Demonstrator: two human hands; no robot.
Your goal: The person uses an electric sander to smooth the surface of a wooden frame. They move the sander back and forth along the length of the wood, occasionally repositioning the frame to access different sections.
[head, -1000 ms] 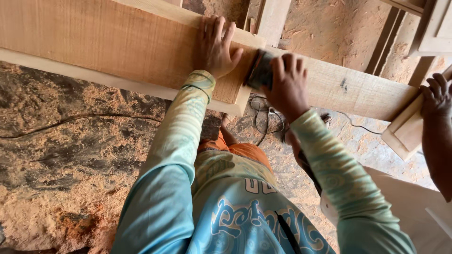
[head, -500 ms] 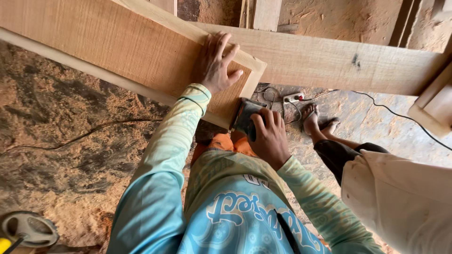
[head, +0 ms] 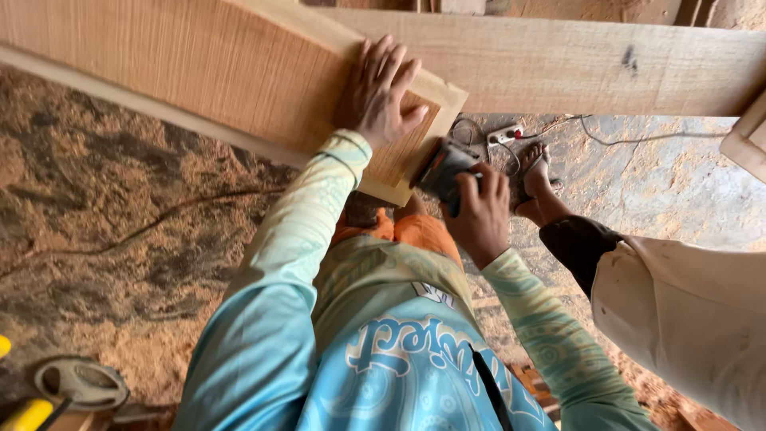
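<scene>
My left hand (head: pixel 381 92) lies flat, fingers spread, on the end of a framed wooden panel (head: pixel 207 68). The panel rests on a long wooden beam (head: pixel 574 68) that runs across the top of the view. My right hand (head: pixel 479 211) grips a small dark electric sander (head: pixel 443 172) held against the panel's end edge, near its lower corner. Both my arms wear pale green and blue patterned sleeves.
A second person stands at right, with a white garment (head: pixel 686 319) and sandalled feet (head: pixel 536 172). A white power strip (head: pixel 504 134) and cables lie on the sawdust-covered floor (head: pixel 104 239). A grey tool with a yellow part (head: pixel 72 391) sits bottom left. Another wooden piece (head: pixel 750 144) juts in at right.
My right hand moved the sander down from the beam side along the panel's end edge to its lower corner. The other person's hand left the view; the camera tilted downward.
</scene>
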